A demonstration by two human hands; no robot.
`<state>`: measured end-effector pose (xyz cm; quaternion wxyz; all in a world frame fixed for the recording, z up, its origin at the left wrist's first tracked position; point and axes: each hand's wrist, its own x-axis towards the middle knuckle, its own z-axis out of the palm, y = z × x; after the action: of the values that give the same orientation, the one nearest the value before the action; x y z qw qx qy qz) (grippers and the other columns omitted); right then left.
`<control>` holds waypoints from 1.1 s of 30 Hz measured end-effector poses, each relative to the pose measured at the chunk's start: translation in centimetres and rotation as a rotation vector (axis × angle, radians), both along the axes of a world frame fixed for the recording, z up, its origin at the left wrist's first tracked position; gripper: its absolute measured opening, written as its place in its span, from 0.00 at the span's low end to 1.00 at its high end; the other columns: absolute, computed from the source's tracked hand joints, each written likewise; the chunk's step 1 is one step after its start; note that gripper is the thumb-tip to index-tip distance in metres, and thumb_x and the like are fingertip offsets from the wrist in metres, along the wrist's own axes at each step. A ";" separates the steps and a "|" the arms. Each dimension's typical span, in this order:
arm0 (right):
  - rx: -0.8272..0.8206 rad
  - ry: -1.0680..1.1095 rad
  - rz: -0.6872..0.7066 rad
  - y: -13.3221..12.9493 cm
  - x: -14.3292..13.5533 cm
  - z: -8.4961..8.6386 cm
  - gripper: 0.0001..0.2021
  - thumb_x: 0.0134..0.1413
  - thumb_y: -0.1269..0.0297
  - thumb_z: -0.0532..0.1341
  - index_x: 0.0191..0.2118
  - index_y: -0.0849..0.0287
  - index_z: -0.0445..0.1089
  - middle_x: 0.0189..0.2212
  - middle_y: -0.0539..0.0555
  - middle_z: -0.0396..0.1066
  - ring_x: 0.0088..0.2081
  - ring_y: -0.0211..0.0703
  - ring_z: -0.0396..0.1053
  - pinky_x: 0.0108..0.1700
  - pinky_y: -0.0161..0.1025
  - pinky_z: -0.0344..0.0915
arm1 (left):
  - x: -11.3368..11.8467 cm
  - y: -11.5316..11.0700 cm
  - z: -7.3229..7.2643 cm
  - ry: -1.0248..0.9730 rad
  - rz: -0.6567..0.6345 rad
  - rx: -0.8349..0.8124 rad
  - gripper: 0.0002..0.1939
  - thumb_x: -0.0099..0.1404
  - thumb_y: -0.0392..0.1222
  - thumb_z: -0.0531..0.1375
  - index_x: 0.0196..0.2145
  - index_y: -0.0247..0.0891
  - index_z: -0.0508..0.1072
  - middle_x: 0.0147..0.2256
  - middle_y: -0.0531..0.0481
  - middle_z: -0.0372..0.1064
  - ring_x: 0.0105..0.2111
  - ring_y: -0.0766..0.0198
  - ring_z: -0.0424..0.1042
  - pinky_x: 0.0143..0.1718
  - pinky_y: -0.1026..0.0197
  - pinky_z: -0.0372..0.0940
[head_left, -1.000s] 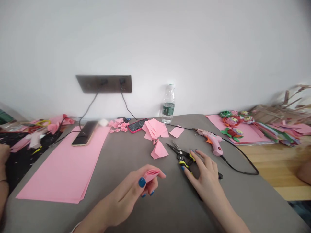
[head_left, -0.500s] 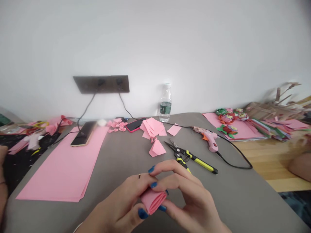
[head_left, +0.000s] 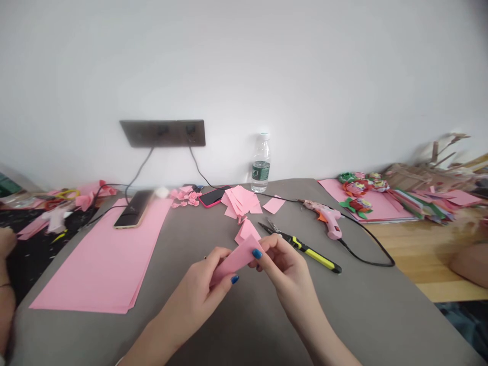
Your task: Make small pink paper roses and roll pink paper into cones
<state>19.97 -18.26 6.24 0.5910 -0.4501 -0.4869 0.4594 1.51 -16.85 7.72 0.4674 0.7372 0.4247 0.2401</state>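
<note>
A piece of pink paper (head_left: pixel 237 258) is stretched between my two hands above the near middle of the table. My left hand (head_left: pixel 202 284) pinches its left end, thumb in front. My right hand (head_left: pixel 284 264) grips the right end, its blue-nailed thumb pressed on the face and the other fingers partly hidden behind. Just beyond the paper lies a folded pink paper piece (head_left: pixel 247 230), with a pile of small pink paper pieces (head_left: pixel 241 201) behind it. Black and yellow pliers (head_left: pixel 314 254) lie past my right hand, partly covered by it.
Large pink sheets (head_left: pixel 102 274) with a phone (head_left: pixel 133 209) lie left. A pink glue gun (head_left: pixel 328 218) with a black cord lies right. A water bottle (head_left: pixel 261 165) stands against the wall. Paper flowers (head_left: pixel 358 190) sit back right. Another person's arm (head_left: pixel 6 284) shows at far left.
The pink paper, rolled up between my fingers before, is now opened out into a flatter strip. Both hands have moved up and away from me, and my right thumb now lies on the paper's face.
</note>
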 end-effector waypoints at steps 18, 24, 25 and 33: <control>-0.359 0.115 0.119 2.4 0.0 -5.3 0.26 0.44 0.39 0.68 0.25 0.57 0.60 0.21 0.47 0.66 0.22 0.37 0.68 0.23 0.31 0.58 | -3.2 1.6 -3.3 0.217 0.101 0.117 0.15 0.69 0.43 0.51 0.45 0.46 0.77 0.38 0.51 0.76 0.33 0.60 0.74 0.35 0.63 0.66; -0.218 -0.200 -0.013 2.1 2.0 -4.4 0.22 0.51 0.40 0.61 0.30 0.54 0.59 0.21 0.44 0.60 0.20 0.36 0.59 0.21 0.33 0.55 | -4.3 1.9 -4.2 0.252 0.201 0.009 0.20 0.68 0.45 0.50 0.52 0.41 0.72 0.33 0.50 0.75 0.26 0.63 0.70 0.31 0.62 0.66; -0.174 -0.279 -0.088 2.1 3.2 -4.1 0.19 0.53 0.43 0.60 0.31 0.54 0.60 0.21 0.44 0.59 0.20 0.36 0.59 0.22 0.34 0.55 | -4.5 2.0 -4.3 0.238 0.200 -0.005 0.20 0.67 0.43 0.50 0.54 0.41 0.71 0.37 0.49 0.75 0.27 0.63 0.71 0.34 0.61 0.67; -0.375 -1.065 -0.803 2.5 19.1 -5.5 0.19 0.47 0.42 0.61 0.26 0.50 0.56 0.21 0.54 0.65 0.22 0.49 0.65 0.23 0.42 0.53 | -5.4 2.5 -4.9 0.219 0.176 -0.029 0.13 0.66 0.42 0.50 0.44 0.42 0.71 0.31 0.52 0.72 0.30 0.61 0.73 0.31 0.62 0.66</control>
<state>39.03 -15.72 0.74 0.3080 -0.8544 -0.4186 -0.0020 -3.84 -14.32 2.84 0.4061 0.7122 0.5394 0.1921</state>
